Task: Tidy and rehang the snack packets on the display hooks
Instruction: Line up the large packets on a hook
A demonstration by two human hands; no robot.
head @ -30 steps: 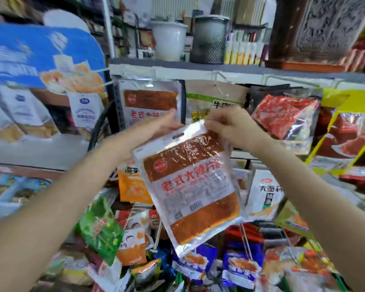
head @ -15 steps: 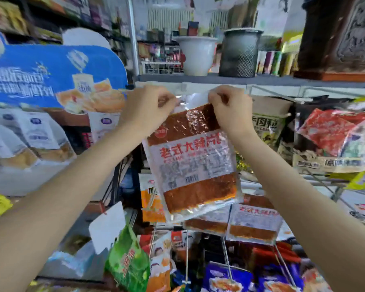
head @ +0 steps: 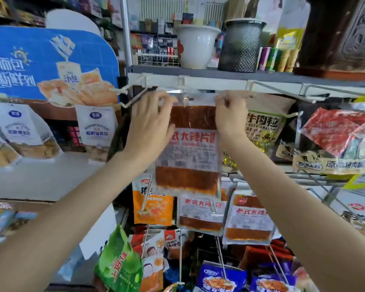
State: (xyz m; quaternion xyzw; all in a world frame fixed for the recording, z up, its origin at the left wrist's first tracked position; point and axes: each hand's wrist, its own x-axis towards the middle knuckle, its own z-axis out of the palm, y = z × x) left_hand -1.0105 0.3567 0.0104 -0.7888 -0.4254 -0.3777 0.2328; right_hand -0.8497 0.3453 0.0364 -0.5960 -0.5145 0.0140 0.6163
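A clear snack packet [head: 188, 150] with orange-brown spicy strips and a white label with red lettering hangs upright under the grey shelf. My left hand [head: 150, 125] pinches its top left corner and my right hand [head: 230, 114] pinches its top right corner. The packet's clear top strip sits at a white display hook [head: 185, 99] in the top row; whether the hook passes through the hole is unclear. Two matching packets [head: 200, 213] hang on a lower row just beneath it.
An empty white hook [head: 122, 90] juts out left of my left hand. A beef-grain packet [head: 263, 127] and a red meat packet [head: 337, 140] hang to the right. A white pot [head: 195, 47] and a mesh bin [head: 240, 45] stand on the shelf above. Several packets crowd the lower hooks.
Both hands lifted the packet from chest height up to the top hook row and straightened it from tilted to upright. The view rose with it.
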